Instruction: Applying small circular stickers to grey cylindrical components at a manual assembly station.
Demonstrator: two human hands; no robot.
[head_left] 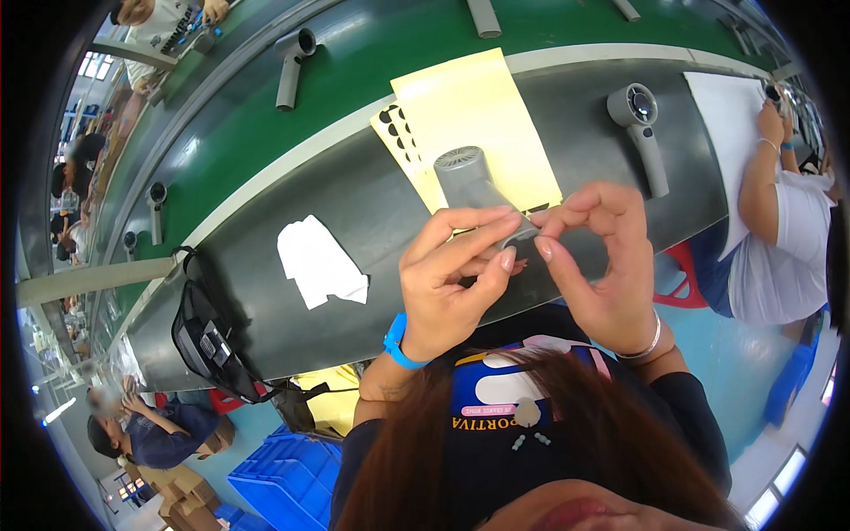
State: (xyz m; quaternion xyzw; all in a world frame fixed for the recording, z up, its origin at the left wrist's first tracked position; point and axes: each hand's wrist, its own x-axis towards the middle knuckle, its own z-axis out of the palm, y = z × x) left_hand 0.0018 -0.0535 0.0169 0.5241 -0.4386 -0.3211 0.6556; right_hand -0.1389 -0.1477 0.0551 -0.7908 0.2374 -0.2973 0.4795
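A grey handheld fan (464,175) is gripped in my left hand (445,281), its round vented head pointing away from me and its handle end toward me. The fingers wrap around the handle. Beside that handle end, my right hand (611,270) is closed in a pinch of thumb and forefinger; whatever is between the tips is too small to make out. Beneath the fan head lie yellow sheets (469,97), with rows of black rounded stickers (396,133) along the left part. A second grey handheld fan (634,108) rests on the dark worktop to the right.
Beyond the dark worktop (248,292) runs a green conveyor (372,53) carrying more fans, one a grey fan (293,66). Crumpled white paper (319,261) and a black bag (211,341) lie left. A co-worker (779,239) sits right by a white sheet (708,124). Blue crates (288,478) stand below.
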